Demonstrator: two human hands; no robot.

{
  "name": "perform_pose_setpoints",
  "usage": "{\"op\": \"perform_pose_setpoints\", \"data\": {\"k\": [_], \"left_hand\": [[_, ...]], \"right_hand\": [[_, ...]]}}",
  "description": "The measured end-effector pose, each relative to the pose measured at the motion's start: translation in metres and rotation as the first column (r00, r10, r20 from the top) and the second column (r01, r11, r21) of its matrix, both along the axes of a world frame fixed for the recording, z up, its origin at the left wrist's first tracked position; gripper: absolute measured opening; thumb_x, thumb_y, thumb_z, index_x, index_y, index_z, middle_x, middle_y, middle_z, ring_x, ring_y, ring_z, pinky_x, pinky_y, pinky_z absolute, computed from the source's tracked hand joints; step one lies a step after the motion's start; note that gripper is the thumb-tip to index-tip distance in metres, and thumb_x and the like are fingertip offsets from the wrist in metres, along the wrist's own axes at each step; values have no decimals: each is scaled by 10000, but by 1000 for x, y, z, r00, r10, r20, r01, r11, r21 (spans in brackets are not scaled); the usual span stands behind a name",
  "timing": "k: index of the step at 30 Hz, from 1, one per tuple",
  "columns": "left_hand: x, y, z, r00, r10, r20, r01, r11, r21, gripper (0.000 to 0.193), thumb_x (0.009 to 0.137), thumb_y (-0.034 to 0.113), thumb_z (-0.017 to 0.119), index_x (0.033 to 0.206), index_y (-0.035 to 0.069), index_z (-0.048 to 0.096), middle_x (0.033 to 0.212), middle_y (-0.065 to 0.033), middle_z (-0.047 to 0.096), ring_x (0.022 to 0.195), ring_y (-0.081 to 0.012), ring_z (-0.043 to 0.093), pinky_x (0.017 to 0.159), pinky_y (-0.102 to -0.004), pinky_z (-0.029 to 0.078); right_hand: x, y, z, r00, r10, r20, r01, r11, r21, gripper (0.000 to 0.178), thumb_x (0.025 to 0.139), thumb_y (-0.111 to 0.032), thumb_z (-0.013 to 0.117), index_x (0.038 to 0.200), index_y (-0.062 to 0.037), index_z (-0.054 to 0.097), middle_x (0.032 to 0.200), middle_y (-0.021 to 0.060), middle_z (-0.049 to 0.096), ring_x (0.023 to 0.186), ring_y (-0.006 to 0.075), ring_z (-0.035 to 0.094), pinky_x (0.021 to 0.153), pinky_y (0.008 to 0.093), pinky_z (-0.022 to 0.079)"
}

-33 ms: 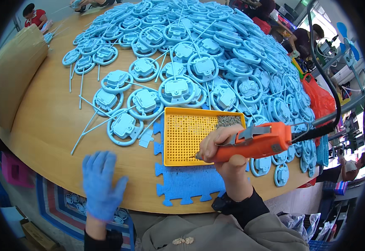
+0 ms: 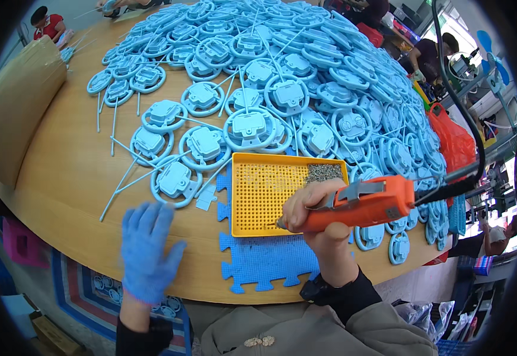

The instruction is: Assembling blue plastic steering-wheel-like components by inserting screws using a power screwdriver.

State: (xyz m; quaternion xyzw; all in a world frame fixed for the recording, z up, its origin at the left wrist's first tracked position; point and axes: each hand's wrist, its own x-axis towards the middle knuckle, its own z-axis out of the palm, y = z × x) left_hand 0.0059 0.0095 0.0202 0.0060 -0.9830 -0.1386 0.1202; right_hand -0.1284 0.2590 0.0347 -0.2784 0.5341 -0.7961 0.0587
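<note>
On the round wooden table (image 2: 63, 178), a yellow tray (image 2: 264, 196) sits on a blue foam mat (image 2: 258, 261). A small heap of screws (image 2: 324, 173) lies in the tray's far right corner. The right hand (image 2: 318, 216) is closed tight around an orange power screwdriver (image 2: 359, 204), holding it sideways just above the tray's near right edge. The left hand (image 2: 147, 246), in a blue glove, is open with fingers spread and holds nothing. It hangs over the table's near edge, left of the tray and well apart from the screwdriver. Just past its fingertips lies a blue toy wheel (image 2: 175, 181). Many more blue wheels cover the table behind.
</note>
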Motion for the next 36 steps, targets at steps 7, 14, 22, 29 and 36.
{"op": "perform_pose_setpoints", "data": {"k": [7, 14, 22, 29, 36], "left_hand": [[-80, -22, -35, 999, -45, 7, 45, 997, -59, 812, 646, 164, 808, 1379, 76, 470, 1323, -201, 502, 1231, -399, 466, 1039, -454, 387], [-76, -10, -14, 998, -29, 51, 32, 997, -71, 752, 657, 128, 746, 1361, 87, 486, 1213, -186, 544, 1091, -368, 526, 947, -463, 437], [24, 47, -16, 998, 25, -57, -20, 996, 81, 636, 672, 84, 695, 1283, 41, 524, 1020, -138, 579, 867, -322, 535, 781, -451, 424], [31, 78, -18, 992, 55, -115, -32, 981, 189, 686, 669, 89, 740, 1304, 9, 495, 1109, -154, 593, 1000, -360, 556, 890, -460, 416], [-6, 11, -21, 962, -265, 57, 254, 954, 157, 743, 646, 124, 779, 1326, 35, 495, 1211, -155, 583, 1097, -389, 540, 964, -484, 422]], "right_hand": [[4, 3, -1, 987, 113, 112, -96, 984, -148, 640, 710, -552, 786, 1002, -38, 542, 759, 79, 597, 699, 169, 598, 591, 282, 485], [5, 7, -7, 993, 118, 27, -118, 993, 0, 627, 767, -591, 712, 992, -42, 509, 692, 78, 579, 604, 196, 584, 556, 343, 501], [4, 9, 6, 989, 118, 86, -103, 981, -163, 646, 716, -566, 773, 1007, -39, 539, 749, 94, 595, 688, 184, 601, 595, 295, 493], [15, 13, 19, 999, -17, -45, 14, 997, -75, 708, 737, -728, 594, 946, -60, 491, 637, 51, 537, 494, 165, 531, 480, 311, 480], [26, 18, 23, 999, -45, -14, 44, 997, -56, 699, 740, -732, 585, 933, -69, 479, 632, 39, 527, 492, 152, 519, 484, 300, 468]]}}
